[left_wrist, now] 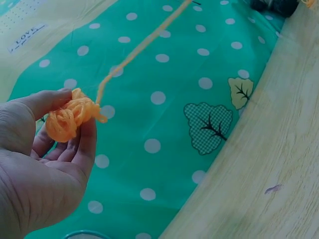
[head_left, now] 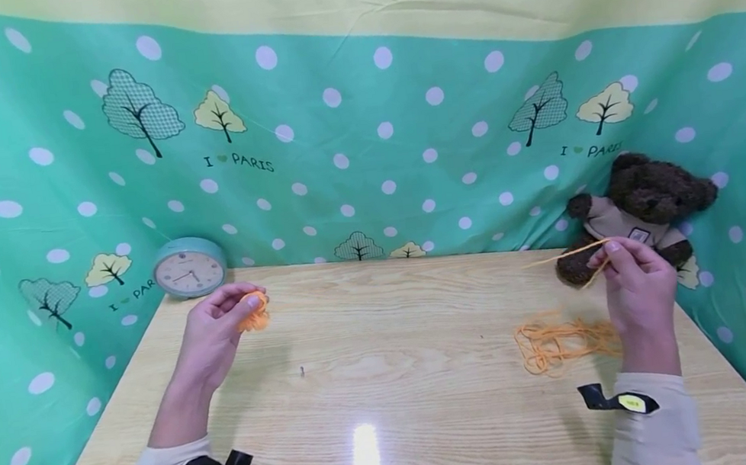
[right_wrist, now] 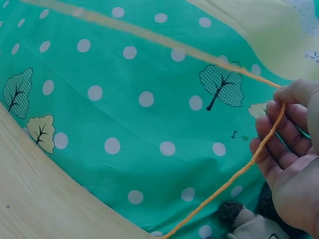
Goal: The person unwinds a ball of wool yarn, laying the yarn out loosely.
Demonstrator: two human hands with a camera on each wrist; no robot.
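Note:
Between thumb and fingers, my left hand (head_left: 221,330) pinches a small bundle of orange yarn (left_wrist: 70,117) above the table's left side. From that bundle a strand (left_wrist: 139,47) runs up and away to the right in the left wrist view. My right hand (head_left: 640,283), raised at the right, pinches the yarn strand (right_wrist: 256,77) between thumb and index finger. Below the pinch, the strand's other part (right_wrist: 219,191) hangs down past the fingers. On the table by the right wrist lies a loose, looped heap of orange yarn (head_left: 552,346).
A teal round clock (head_left: 189,269) stands at the back left. At the back right a dark brown teddy bear (head_left: 652,193) sits behind my right hand. A green dotted curtain (head_left: 363,149) encloses the wooden table (head_left: 390,322). One tiny dark speck (head_left: 302,371) lies left of centre.

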